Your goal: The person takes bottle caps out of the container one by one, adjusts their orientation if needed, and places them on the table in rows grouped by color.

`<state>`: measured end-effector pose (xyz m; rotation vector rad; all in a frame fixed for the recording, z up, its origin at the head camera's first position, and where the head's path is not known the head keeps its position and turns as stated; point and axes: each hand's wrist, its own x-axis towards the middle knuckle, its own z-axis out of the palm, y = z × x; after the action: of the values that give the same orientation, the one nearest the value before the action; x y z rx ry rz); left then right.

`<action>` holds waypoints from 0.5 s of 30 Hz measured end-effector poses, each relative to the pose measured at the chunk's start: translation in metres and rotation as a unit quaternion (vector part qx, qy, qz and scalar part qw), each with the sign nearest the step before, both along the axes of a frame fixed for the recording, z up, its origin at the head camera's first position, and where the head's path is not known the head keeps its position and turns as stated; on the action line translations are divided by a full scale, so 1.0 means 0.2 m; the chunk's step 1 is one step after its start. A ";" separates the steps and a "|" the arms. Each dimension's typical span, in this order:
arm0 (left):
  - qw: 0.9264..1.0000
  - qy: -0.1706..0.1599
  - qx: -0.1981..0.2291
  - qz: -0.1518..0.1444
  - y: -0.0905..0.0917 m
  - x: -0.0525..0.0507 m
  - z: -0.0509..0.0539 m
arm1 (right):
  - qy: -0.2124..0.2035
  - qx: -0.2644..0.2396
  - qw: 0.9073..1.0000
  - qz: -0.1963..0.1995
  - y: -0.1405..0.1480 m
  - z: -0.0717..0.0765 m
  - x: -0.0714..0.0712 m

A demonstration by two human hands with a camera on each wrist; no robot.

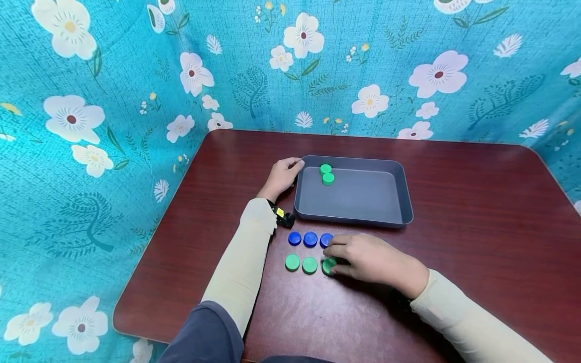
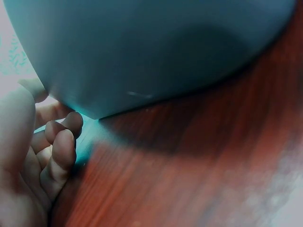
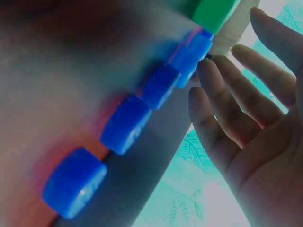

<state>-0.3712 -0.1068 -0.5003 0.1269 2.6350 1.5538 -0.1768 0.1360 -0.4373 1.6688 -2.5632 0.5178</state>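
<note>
My left hand (image 1: 282,177) grips the left side of a dark grey rectangular tray (image 1: 363,199) near its far corner. In the left wrist view its fingers (image 2: 61,151) curl by the tray's underside. Two green bottle caps (image 1: 328,179) lie inside the tray, touching or nearly so. In front of it stand a row of blue bottle caps (image 1: 310,239) and a nearer row of green ones (image 1: 310,265). Above the right end of both rows is my right hand (image 1: 369,259), thumb beside the rightmost green cap (image 1: 327,266). The right wrist view shows its fingers (image 3: 227,99) spread, pinching nothing.
The brown wooden table (image 1: 476,217) has rounded corners. A teal flowered curtain (image 1: 336,65) hangs behind it and along its left side. Several blue caps (image 3: 127,124) stand in line in the right wrist view, some covered by my hand in the head view.
</note>
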 end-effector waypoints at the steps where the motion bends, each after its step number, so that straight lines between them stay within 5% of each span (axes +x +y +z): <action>1: 1.000 0.001 -0.001 0.001 0.00 0.00 0.00 | 0.005 -0.004 1.000 0.001 0.00 0.01 -0.01; 15: 1.000 0.006 -0.006 0.003 0.00 0.01 0.00 | 0.013 0.040 0.999 -0.016 0.00 0.14 -0.11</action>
<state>-0.3701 -0.1060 -0.5008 0.1295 2.6551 1.5446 -0.1981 0.1352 -0.4102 1.6428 -2.6204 0.3930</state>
